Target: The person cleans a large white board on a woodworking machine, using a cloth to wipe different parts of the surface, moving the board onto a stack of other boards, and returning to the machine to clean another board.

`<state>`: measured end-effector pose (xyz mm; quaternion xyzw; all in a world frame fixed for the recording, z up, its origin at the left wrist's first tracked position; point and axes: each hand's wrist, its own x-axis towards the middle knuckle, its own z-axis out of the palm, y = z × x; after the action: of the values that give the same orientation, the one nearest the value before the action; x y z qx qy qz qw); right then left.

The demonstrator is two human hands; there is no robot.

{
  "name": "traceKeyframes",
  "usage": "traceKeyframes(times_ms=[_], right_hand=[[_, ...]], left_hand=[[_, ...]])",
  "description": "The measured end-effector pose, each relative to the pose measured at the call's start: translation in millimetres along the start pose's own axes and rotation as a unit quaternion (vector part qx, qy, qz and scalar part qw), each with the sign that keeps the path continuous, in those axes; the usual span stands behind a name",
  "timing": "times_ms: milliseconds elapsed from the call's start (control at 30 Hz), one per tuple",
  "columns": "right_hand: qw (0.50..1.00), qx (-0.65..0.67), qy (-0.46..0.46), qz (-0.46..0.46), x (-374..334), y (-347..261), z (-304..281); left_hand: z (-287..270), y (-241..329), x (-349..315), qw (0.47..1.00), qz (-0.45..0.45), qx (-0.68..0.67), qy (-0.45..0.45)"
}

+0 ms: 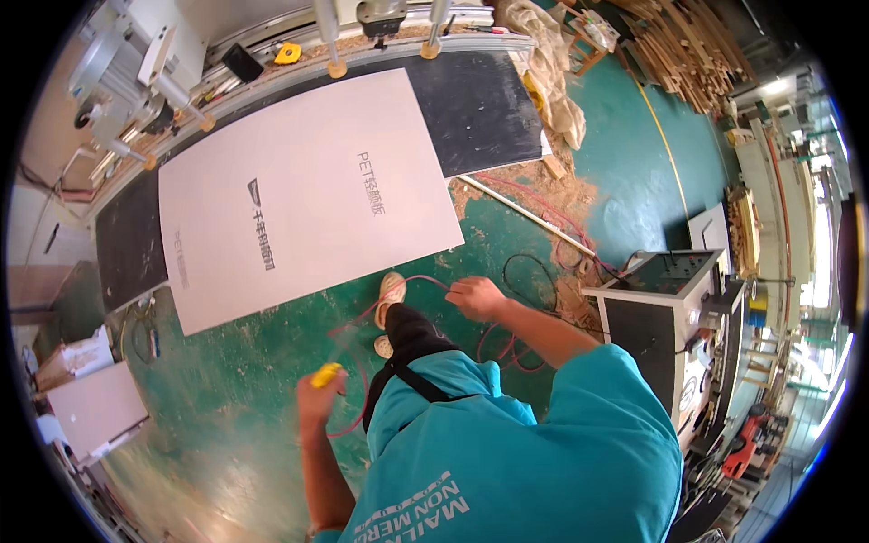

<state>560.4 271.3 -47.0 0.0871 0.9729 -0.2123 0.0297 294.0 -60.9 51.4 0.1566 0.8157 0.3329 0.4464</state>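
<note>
My left hand (319,403) is closed around a small yellow tool (326,375), slightly blurred, so its exact kind is unclear. A thin pink hose (418,279) runs to my right hand (477,299), whose fingers are closed on it. The hose loops in front of my legs, with another stretch hanging close to my left hand; whether it joins the tool cannot be made out. Ahead of me a large white board (308,199) with dark printing lies on a black machine bed (480,109), its near edge overhanging. Neither hand touches the board.
Metal posts with round wooden-coloured ends (337,69) line the machine's far side. A yellow tape measure (288,54) lies on its ledge. At right stand a control cabinet (665,271) and a hose on sawdust (566,195). Timber strips (688,54) are piled far right.
</note>
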Motion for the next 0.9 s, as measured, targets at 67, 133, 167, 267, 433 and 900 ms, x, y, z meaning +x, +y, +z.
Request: traceKeyframes(times_ms=[67,133,167,267,433,900], right_hand=[[0.967,0.008,0.192,0.167,11.8,2.0,-4.5],[0.881,0.033,0.343,0.324,33.8,2.2,-20.6],[0.872,0.017,0.347,0.344,46.2,6.1,-29.6],[0.872,-0.019,0.327,0.365,69.0,20.4,-31.3],[0.884,-0.061,0.277,0.371,77.1,-4.8,-4.3],[0.792,-0.117,0.308,0.514,110.0,-19.7,-2.4]], left_hand=[[8.0,6.9,8.6,0.964,0.065,0.256,-0.024],[-9.9,18.9,26.8,0.969,0.028,0.246,0.009],[-24.4,18.3,42.2,0.971,0.007,0.238,0.03],[-58.0,32.2,65.2,0.977,0.017,0.203,0.062],[-102.1,28.0,88.3,0.971,0.089,0.208,0.073],[-215.5,43.9,147.5,0.951,0.214,0.209,-0.079]])
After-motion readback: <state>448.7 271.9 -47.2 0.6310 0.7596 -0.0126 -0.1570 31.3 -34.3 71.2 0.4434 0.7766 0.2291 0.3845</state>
